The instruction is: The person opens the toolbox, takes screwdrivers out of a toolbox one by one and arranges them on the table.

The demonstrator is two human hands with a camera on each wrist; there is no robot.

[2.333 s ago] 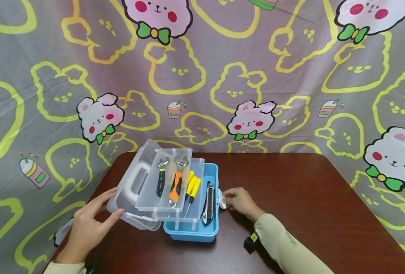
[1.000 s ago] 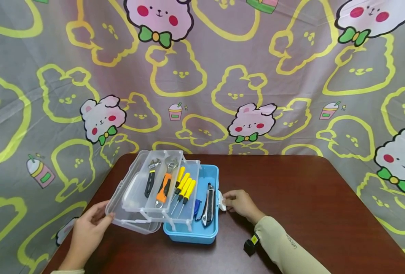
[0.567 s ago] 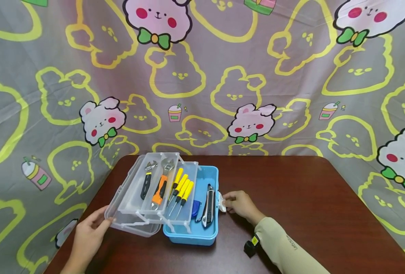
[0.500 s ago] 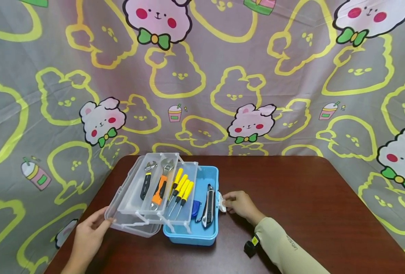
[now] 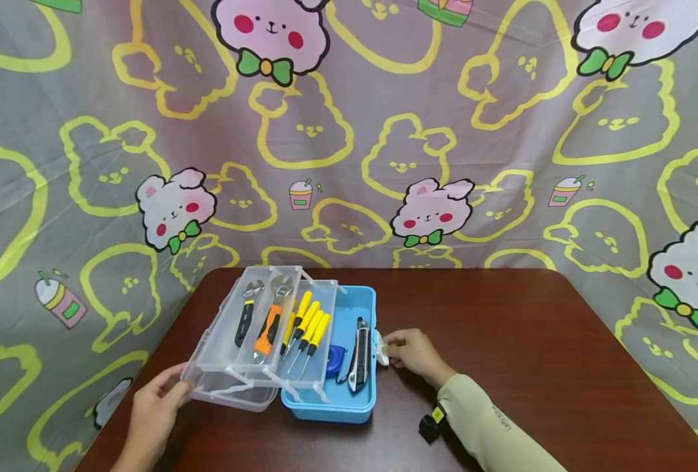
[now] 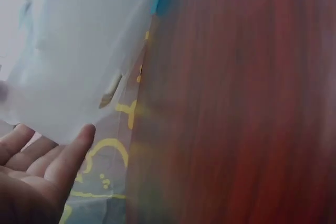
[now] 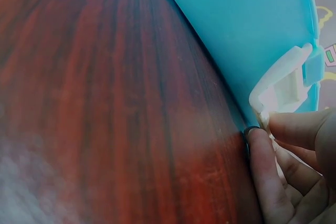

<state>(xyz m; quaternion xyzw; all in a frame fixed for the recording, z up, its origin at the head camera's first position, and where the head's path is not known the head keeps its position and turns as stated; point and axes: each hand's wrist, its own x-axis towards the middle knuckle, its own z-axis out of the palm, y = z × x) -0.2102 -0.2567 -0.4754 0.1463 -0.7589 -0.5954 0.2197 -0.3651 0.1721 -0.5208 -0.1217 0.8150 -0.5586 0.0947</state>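
Note:
A blue toolbox (image 5: 331, 414) stands with its clear lid (image 5: 231, 398) tilted back to the left. My left hand (image 5: 155, 403) holds the lid's left edge between thumb and fingers. On the box's right side my right hand (image 5: 415, 353) pinches the white latch (image 7: 278, 85). Clear tiered trays (image 5: 222, 354) are spread out leftward above the lid. The upper one bears a black-handled adjustable wrench (image 5: 245, 322) and an orange-handled adjustable wrench (image 5: 267, 331); several yellow screwdrivers (image 5: 306, 323) lie in the lower. A blue tape measure (image 5: 334, 360) and a utility knife (image 5: 359, 357) lie in the base.
The box stands on a dark red-brown wooden table (image 5: 479, 314). A grey curtain (image 5: 349, 131) with cartoon prints hangs behind the table's far edge. A small black device (image 5: 430, 426) is strapped at the right sleeve (image 5: 491, 419).
My left hand has lowered the lid to the left, spreading the trays outward. More screwdrivers and the blue tape measure have come into sight. The right hand has stayed at the latch.

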